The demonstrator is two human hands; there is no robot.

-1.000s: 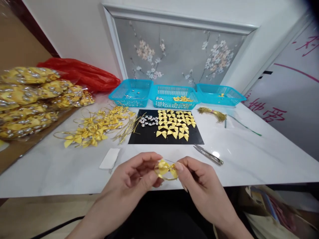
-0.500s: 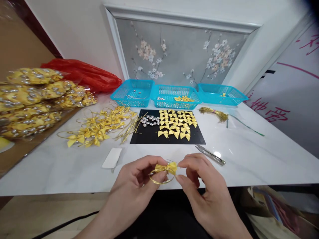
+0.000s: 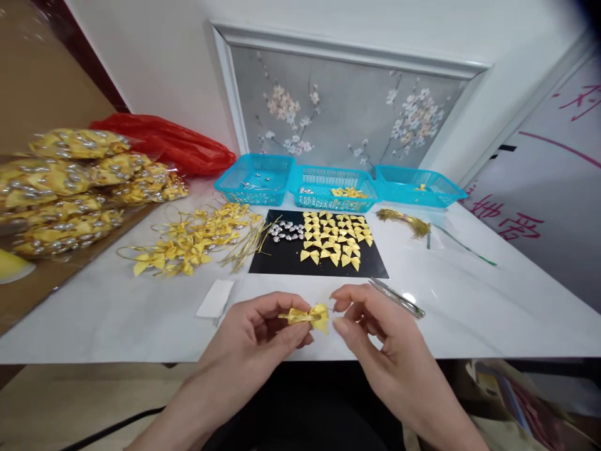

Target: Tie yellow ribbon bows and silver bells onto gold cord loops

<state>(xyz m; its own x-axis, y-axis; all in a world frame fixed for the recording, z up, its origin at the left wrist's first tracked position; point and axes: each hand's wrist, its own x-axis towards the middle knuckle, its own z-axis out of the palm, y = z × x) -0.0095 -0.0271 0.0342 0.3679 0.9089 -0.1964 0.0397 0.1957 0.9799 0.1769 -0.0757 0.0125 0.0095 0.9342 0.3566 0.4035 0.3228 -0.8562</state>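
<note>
In my left hand (image 3: 263, 329), closed between thumb and fingers, is a yellow ribbon bow (image 3: 320, 317) with gold cord along its middle. The hand hides part of its left wing. My right hand (image 3: 370, 329) is just to the right of the bow, thumb and forefinger apart, the other fingers curled. A faint thin line shows between the bow and these fingertips, too fine to name. Behind the right hand lie metal thread snips (image 3: 399, 298). Beyond both hands, a black mat (image 3: 277, 258) carries rows of yellow bows (image 3: 330, 241) and silvery beads (image 3: 286, 230).
A heap of corded bows (image 3: 197, 235) and loose gold cords (image 3: 246, 243) lies left of the mat. Blue baskets (image 3: 335, 199) stand along the wall. A bundle of gold cord (image 3: 404, 220) is at the right, a white paper piece (image 3: 215, 299) at the left. Filled bags (image 3: 56, 181) are stacked far left.
The bow has turned in my left hand, so the cord loop now shows edge-on along it. My right fingertips have drawn slightly away from the bow. The view has shifted a little.
</note>
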